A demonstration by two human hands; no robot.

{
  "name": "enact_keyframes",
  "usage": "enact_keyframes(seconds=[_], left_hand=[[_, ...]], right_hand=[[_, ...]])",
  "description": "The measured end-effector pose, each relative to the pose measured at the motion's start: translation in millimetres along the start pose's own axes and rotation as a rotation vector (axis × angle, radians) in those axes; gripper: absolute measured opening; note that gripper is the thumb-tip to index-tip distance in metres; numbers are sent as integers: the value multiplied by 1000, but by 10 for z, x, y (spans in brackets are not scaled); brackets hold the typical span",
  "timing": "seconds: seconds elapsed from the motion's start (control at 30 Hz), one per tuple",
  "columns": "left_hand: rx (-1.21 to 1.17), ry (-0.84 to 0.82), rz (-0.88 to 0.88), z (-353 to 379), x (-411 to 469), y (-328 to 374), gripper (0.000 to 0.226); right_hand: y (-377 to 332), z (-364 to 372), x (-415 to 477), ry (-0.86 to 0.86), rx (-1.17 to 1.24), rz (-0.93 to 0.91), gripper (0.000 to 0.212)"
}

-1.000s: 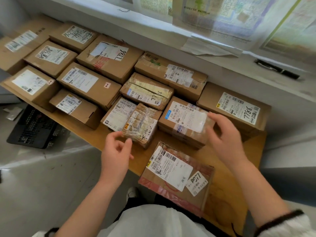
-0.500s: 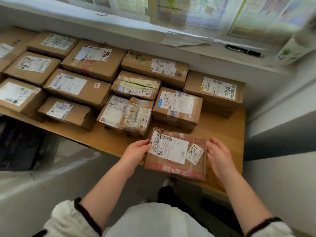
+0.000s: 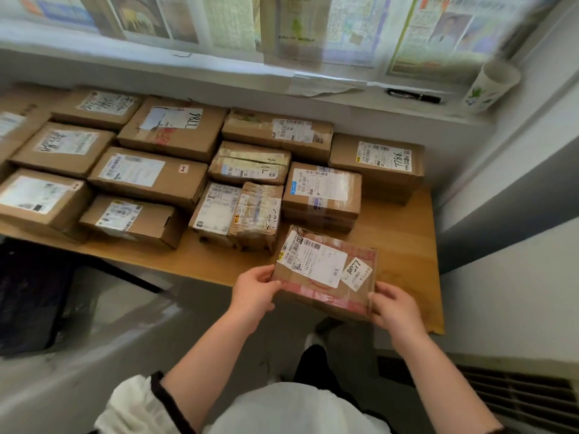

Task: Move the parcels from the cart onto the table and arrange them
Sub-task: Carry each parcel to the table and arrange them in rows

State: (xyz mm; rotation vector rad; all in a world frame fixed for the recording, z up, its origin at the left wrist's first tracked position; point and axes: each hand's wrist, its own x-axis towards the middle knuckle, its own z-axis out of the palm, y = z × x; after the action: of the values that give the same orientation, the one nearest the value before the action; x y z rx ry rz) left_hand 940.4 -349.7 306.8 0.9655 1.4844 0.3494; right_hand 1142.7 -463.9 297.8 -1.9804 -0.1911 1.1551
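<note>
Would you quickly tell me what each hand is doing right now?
Left hand: holding the pink-taped parcel by its left edge.
Right hand: holding the same parcel at its near right corner.

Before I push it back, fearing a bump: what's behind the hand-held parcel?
A taped carton with a blue sticker sits right behind the parcel; the parcel's far edge hides any gap.

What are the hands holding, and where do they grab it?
A parcel: the left hand grips its left edge, the right hand its near right corner.
</note>
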Motion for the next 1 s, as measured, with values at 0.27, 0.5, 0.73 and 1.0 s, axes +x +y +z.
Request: enact_keyframes(seconds=[0.27,0.5,0.73,1.0], left_hand=[[-61,119,105,7,213,134,38],[-157,184,68,141,325,47,28],[-96,257,72,190,417,-31,19],[63,306,127,193,461,-49,14]], right_hand=[[-247,141,175,20,-27,-169,46],[-244,186,301,43,4,-195,45],[-176,199,328,46,5,-221,42],[-96,200,427,71,-49,-239,41]])
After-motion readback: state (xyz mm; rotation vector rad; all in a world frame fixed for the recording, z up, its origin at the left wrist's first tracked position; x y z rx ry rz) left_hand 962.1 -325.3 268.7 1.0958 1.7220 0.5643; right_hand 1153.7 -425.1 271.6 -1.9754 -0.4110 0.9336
